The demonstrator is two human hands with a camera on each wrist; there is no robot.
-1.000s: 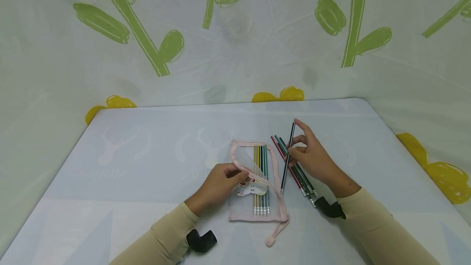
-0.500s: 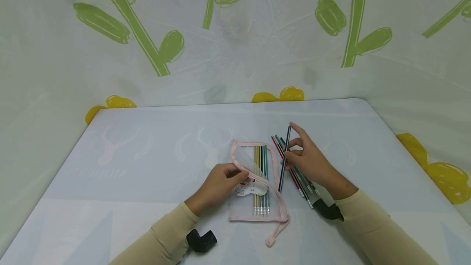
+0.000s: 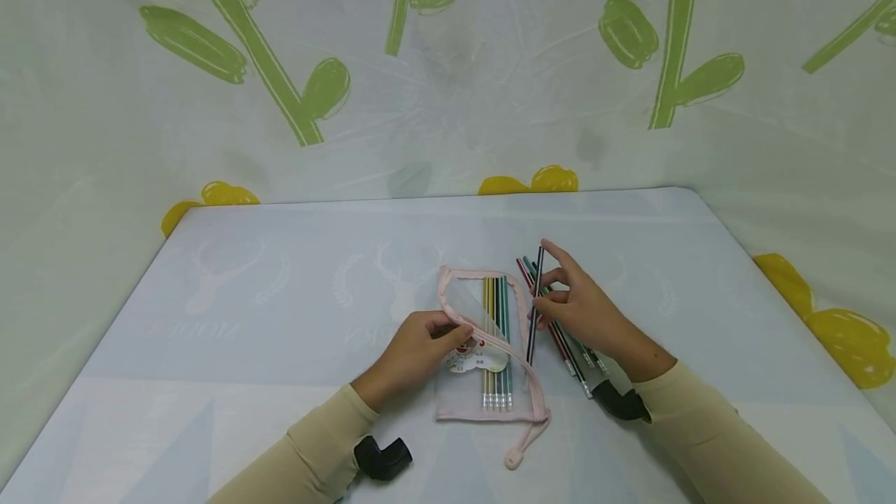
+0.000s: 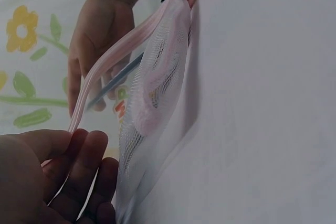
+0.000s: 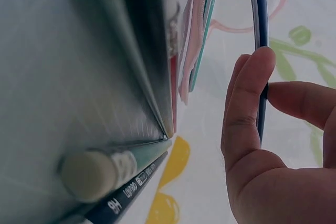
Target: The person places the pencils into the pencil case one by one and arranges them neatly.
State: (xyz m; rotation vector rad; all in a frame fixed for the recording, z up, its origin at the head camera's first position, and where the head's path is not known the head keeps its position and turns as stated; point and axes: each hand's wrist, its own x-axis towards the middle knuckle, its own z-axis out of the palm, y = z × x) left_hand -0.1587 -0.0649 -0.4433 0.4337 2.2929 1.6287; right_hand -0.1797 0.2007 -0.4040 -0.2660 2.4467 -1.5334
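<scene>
My left hand (image 3: 416, 348) pinches the pink zip edge of a white mesh pencil case (image 3: 458, 404), lifting its mouth apart. Several yellow, black and teal pencils lie inside, eraser ends towards me. In my right hand (image 3: 584, 309), a dark striped pencil (image 3: 531, 344) is pinched between thumb and fingers, its top near the extended index fingertip. The lower end of that pencil is at the case's opening; in the head view the pink edge hides its tip. The left wrist view shows the held pencil (image 4: 116, 81) slanting behind the pink edge.
Several loose pencils (image 3: 570, 356), red, teal and dark, lie in a bundle under and beside my right hand. A pink zip pull (image 3: 514, 457) hangs off the case's near corner. The white table (image 3: 280, 278) meets a leaf-patterned backdrop (image 3: 448, 123).
My right hand has moved left and slightly nearer with the dark pencil, bringing its lower end to the case's mouth. My left hand and the case have stayed in place.
</scene>
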